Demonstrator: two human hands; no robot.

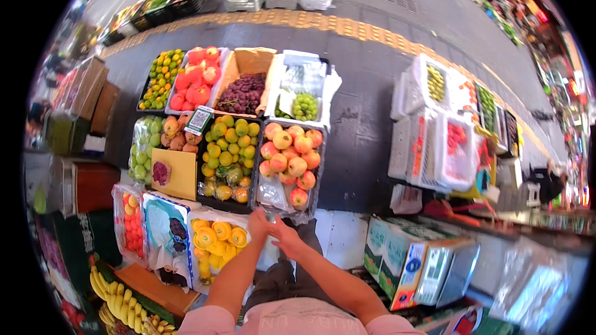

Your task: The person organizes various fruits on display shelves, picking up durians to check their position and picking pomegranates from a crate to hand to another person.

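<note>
Overhead, head view: left hand and right hand met at near edge of apple crate, both grips pinched on clear crinkly plastic film, likely to pull it taut. Round red-yellow apples piled inside. Smooth oranges just left; bananas farther left.

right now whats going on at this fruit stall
A person stands over a street fruit display, both forearms reaching forward. The left hand and right hand meet at the near edge of a dark crate of red-yellow apples, pinching the clear crinkled plastic liner that hangs there. Beside it sits a crate of green and yellow round citrus, and nearer the person a bagged box of oranges. Whether the fingers grip the plastic firmly cannot be told.
</note>
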